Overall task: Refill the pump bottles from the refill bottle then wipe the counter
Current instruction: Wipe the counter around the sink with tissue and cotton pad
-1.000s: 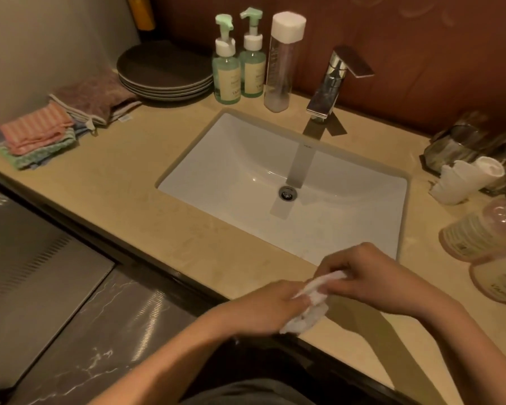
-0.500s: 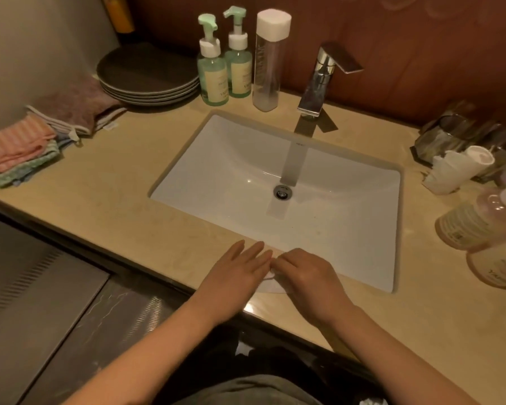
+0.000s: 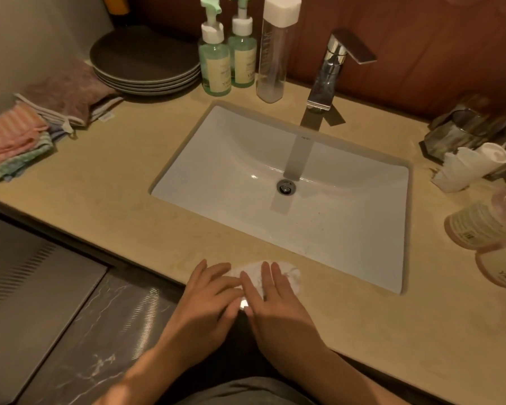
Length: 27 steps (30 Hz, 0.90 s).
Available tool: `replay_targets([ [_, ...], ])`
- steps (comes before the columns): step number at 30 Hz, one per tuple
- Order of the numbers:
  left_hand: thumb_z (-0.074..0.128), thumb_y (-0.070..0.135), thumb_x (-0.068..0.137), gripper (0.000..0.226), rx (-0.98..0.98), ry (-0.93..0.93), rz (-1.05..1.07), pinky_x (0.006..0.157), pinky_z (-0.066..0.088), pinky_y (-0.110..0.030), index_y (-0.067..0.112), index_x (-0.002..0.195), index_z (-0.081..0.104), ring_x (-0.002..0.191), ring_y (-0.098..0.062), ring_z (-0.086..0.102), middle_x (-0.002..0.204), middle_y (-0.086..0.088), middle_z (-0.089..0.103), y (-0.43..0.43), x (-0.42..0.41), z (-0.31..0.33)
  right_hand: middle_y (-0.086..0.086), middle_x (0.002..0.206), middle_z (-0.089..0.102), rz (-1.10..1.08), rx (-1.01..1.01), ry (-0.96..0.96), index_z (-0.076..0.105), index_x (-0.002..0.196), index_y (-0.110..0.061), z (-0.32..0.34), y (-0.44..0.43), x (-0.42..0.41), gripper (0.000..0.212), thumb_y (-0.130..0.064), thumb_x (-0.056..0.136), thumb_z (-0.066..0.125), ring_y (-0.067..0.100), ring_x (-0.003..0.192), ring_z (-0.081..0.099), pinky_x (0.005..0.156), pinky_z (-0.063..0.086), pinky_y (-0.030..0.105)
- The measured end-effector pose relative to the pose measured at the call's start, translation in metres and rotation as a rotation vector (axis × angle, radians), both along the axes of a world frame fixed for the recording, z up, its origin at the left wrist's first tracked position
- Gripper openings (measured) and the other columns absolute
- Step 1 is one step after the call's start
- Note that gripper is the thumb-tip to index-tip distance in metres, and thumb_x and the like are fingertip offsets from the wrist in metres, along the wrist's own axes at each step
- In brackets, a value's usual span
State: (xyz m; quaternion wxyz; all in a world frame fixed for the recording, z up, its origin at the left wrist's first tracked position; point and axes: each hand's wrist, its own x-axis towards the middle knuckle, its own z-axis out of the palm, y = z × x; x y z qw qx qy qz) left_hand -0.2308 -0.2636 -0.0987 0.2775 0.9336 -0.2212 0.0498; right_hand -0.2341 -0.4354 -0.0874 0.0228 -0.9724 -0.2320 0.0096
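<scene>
Got both hands flat on a white tissue (image 3: 287, 274) at the counter's (image 3: 129, 206) front edge, just below the sink (image 3: 348, 229). Left hand (image 3: 208, 299) and right hand (image 3: 278, 305) press it with straight fingers, gripping nothing. Green pump bottles (image 3: 216, 62) stand upright at the back beside the clear refill bottle (image 3: 273, 54).

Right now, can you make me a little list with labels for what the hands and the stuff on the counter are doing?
left hand: flat, fingers straight, pressing the white tissue
right hand: flat on the same tissue
white tissue: on the counter, at the sink's near edge
green pump bottles: two, upright, behind the sink
tall clear bottle: upright, white cap on, beside them
folded cloths: far left, untouched
</scene>
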Motion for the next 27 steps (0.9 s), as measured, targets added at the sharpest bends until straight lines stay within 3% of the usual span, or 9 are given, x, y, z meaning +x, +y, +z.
replay_targets([
  [3, 0.046, 0.029, 0.088, 0.030, -0.119, 0.007, 0.219, 0.110, 0.024, -0.036, 0.016, 0.091, 0.074, 0.111, -0.010, 0.050, 0.098, 0.008, 0.070, 0.015, 0.012, 0.007, 0.028, 0.129, 0.053, 0.044, -0.002, -0.004, 0.058, 0.130, -0.014, -0.012, 0.017, 0.013, 0.050, -0.036, 0.093, 0.032, 0.042, 0.123, 0.050, 0.097, 0.047, 0.048],
  [8, 0.046, 0.028, 0.089, 0.034, -0.252, -0.037, 0.359, 0.096, 0.040, -0.043, 0.011, 0.089, 0.075, 0.112, -0.016, 0.049, 0.098, 0.006, 0.067, 0.029, 0.035, 0.019, 0.019, 0.126, 0.060, 0.082, 0.004, -0.006, 0.063, 0.123, -0.023, -0.009, 0.029, 0.026, 0.048, -0.051, 0.089, 0.045, 0.033, 0.118, 0.057, 0.098, 0.045, 0.042],
  [10, 0.046, 0.028, 0.089, 0.034, -0.274, -0.028, 0.336, 0.096, 0.040, -0.042, 0.011, 0.090, 0.075, 0.113, -0.015, 0.048, 0.099, 0.007, 0.066, 0.026, 0.045, 0.023, 0.012, 0.125, 0.062, 0.096, 0.010, -0.009, 0.066, 0.120, -0.021, -0.004, 0.017, 0.021, 0.049, -0.053, 0.083, 0.061, 0.026, 0.117, 0.059, 0.096, 0.045, 0.034],
  [12, 0.046, 0.028, 0.089, 0.034, -0.291, -0.015, 0.297, 0.096, 0.041, -0.045, 0.011, 0.091, 0.075, 0.113, -0.014, 0.047, 0.098, 0.007, 0.067, 0.019, 0.051, 0.025, 0.006, 0.128, 0.061, 0.060, 0.045, 0.030, 0.065, 0.122, -0.020, 0.000, -0.001, 0.008, 0.050, -0.051, 0.083, 0.062, 0.020, 0.119, 0.058, 0.096, 0.042, 0.030],
  [19, 0.045, 0.030, 0.089, 0.031, -0.296, 0.061, 0.101, 0.096, 0.038, -0.040, 0.020, 0.091, 0.074, 0.111, -0.012, 0.049, 0.097, 0.018, 0.063, -0.023, 0.065, 0.025, -0.003, 0.121, 0.066, -0.186, 0.078, 0.085, 0.068, 0.116, -0.024, 0.020, -0.050, -0.022, 0.055, -0.044, 0.097, 0.021, 0.011, 0.109, 0.063, 0.092, 0.040, 0.020],
  [23, 0.044, 0.032, 0.089, 0.033, -0.258, 0.078, -0.012, 0.097, 0.033, -0.029, 0.021, 0.092, 0.074, 0.110, -0.008, 0.048, 0.096, 0.021, 0.061, -0.039, 0.070, 0.028, 0.009, 0.128, 0.061, -0.332, 0.080, 0.095, 0.064, 0.123, -0.012, 0.009, -0.027, -0.001, 0.059, -0.049, 0.091, 0.030, 0.022, 0.118, 0.058, 0.089, 0.052, 0.034],
  [27, 0.044, 0.030, 0.088, 0.034, -0.291, 0.081, -0.127, 0.095, 0.040, -0.038, 0.015, 0.092, 0.075, 0.107, -0.008, 0.048, 0.095, 0.016, 0.063, -0.059, 0.080, 0.033, 0.012, 0.115, 0.068, -0.422, 0.080, 0.155, 0.071, 0.110, -0.007, 0.001, 0.000, 0.022, 0.054, -0.044, 0.078, 0.047, 0.024, 0.110, 0.064, 0.090, 0.053, 0.033],
])
